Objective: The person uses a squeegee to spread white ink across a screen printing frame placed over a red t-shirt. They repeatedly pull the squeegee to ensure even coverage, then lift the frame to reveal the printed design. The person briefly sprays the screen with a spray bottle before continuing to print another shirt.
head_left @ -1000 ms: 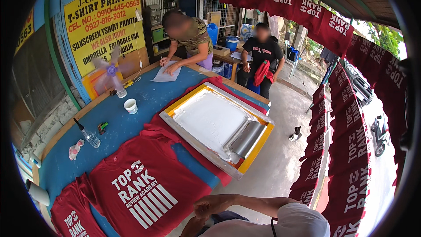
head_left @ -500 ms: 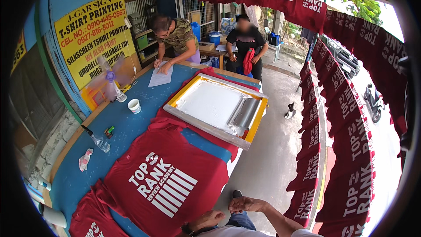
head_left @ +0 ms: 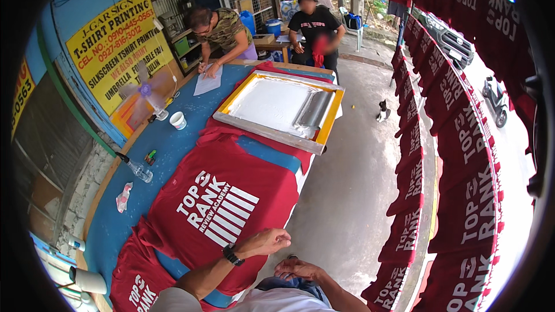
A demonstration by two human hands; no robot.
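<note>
My left hand [head_left: 267,242], with a black watch [head_left: 233,255] on its wrist, hovers over the near right part of a dark red printed T-shirt [head_left: 202,179]. It holds nothing, and its fingers are loosely stretched. My right hand [head_left: 298,268] hangs in front of my body beyond the table edge, its fingers half bent and apart, with nothing seen in them. The shirt lies flat on the blue table, white lettering and stripes facing up. Beyond it a silk-screen frame [head_left: 336,117] rests on another red shirt. White ink [head_left: 260,101] covers its mesh, and a grey squeegee [head_left: 315,110] lies inside at the right.
On the blue table [head_left: 173,159] are a white cup [head_left: 178,120], a clear bottle [head_left: 140,171], a crumpled cloth [head_left: 124,197] and a small fan [head_left: 147,92]. One person [head_left: 222,29] writes at the far end; another [head_left: 315,26] sits behind. Red shirts [head_left: 462,138] hang at right. A cat [head_left: 383,111] sits on the ground.
My left hand has risen and moved forward over the shirt's near right part. My right hand has drawn slightly left. The view has shifted; the shirt and screen frame keep their places on the table.
</note>
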